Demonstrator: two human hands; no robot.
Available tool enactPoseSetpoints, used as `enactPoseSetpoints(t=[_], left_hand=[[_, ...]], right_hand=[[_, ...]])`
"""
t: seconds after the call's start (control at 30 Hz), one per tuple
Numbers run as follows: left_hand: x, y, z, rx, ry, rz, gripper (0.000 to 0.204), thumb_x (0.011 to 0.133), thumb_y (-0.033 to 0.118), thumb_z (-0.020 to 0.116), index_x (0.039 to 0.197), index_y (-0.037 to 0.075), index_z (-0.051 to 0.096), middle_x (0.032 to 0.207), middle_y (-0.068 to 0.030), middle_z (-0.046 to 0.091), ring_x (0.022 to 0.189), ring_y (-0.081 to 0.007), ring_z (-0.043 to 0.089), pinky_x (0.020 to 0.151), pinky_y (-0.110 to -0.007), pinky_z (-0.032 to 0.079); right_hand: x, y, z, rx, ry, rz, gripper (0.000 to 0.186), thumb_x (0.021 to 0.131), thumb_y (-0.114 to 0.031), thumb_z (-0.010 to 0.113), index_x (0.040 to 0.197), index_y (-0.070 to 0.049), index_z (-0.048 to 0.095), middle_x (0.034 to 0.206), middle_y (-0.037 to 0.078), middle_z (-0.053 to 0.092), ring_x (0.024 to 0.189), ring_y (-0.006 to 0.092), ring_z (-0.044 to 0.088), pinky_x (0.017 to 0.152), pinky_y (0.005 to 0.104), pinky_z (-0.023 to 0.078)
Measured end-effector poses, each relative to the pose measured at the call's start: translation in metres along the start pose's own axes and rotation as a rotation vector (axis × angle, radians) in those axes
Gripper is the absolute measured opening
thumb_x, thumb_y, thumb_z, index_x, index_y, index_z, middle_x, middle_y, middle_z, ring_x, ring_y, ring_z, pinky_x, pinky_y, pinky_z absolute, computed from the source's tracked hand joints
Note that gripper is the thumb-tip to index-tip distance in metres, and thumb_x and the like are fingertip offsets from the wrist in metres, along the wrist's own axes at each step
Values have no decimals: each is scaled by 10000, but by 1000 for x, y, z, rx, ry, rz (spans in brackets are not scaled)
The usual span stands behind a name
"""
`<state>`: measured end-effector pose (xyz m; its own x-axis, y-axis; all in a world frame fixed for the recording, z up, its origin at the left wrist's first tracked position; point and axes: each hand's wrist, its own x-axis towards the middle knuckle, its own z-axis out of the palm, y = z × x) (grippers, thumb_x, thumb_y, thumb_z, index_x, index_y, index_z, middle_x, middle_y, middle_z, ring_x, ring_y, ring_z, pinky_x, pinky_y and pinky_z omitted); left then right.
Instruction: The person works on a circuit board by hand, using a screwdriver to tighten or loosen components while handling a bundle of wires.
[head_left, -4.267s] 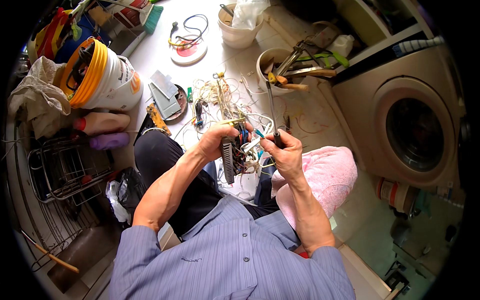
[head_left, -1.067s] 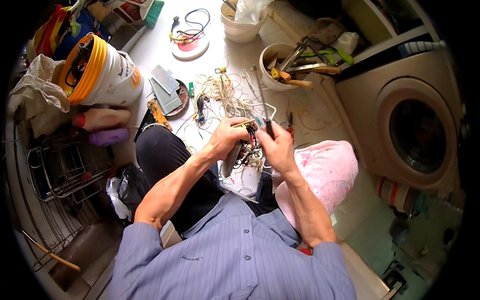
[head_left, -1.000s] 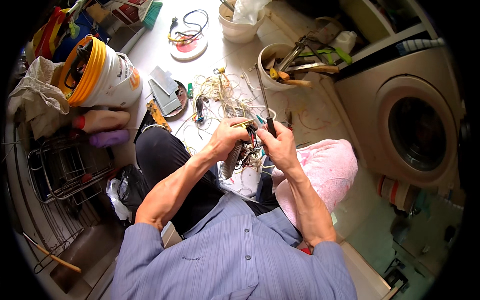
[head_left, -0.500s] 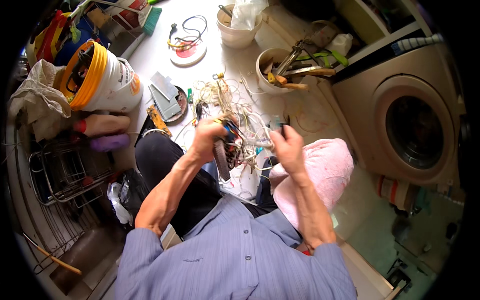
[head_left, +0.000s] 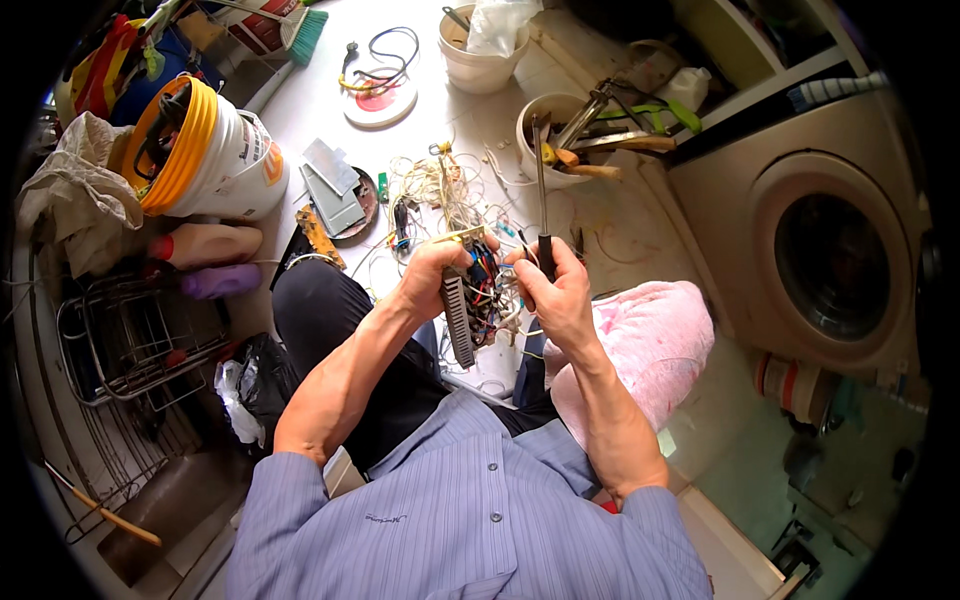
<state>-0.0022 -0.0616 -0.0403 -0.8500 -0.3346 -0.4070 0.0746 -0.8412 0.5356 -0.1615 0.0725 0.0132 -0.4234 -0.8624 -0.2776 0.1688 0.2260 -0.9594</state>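
My left hand (head_left: pixel 432 275) is closed on a circuit board (head_left: pixel 485 300) with many coloured wires and a grey finned heat sink (head_left: pixel 457 320) along its left side. In my right hand (head_left: pixel 562 298) a screwdriver (head_left: pixel 543 205) with a dark handle is gripped, its long shaft pointing away from me. The right thumb and fingertips are also at the wires on the board's right edge; whether they pinch one is hard to tell. Just beyond both hands a tangle of pale cables (head_left: pixel 440 190) lies on the floor.
A pink towel (head_left: pixel 655 330) covers my right knee. Beyond stand a tub of tools (head_left: pixel 525 150) and a white tub (head_left: pixel 480 70). Metal plates (head_left: pixel 335 195) lie left of the cables, near a yellow-rimmed bucket (head_left: pixel 230 160). A washing machine (head_left: pixel 720 190) is at the right.
My right hand has come in closer to the left, and the screwdriver now points away from me. The board has turned slightly, showing its heat sink more clearly.
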Motion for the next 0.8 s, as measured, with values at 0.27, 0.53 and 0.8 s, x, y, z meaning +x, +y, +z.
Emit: enactPoseSetpoints(t=[0.27,0.53,0.8], left_hand=[[1,2,13,-109,-16,5,481,744,109,549,1175,-98,603,1093,-199,691,974,-273,677,934,-388,549],[4,2,18,-8,14,58,550,724,151,570,1223,-79,579,1086,-196,680,979,-286,683,947,-413,548],[5,3,15,68,30,80,531,709,104,566,1204,-82,610,1016,-173,688,909,-249,683,879,-366,569]], right_hand=[[3,-4,-2,181,-69,23,59,980,-76,602,1001,-36,640,707,-47,551,584,20,460,520,203,348],[7,6,-2,-18,41,30,176,875,-109,750,930,-30,603,799,13,641,665,84,531,612,266,458],[4,5,10,-419,98,-170,197,852,-107,748,939,-1,606,758,103,684,628,198,637,650,351,527]])
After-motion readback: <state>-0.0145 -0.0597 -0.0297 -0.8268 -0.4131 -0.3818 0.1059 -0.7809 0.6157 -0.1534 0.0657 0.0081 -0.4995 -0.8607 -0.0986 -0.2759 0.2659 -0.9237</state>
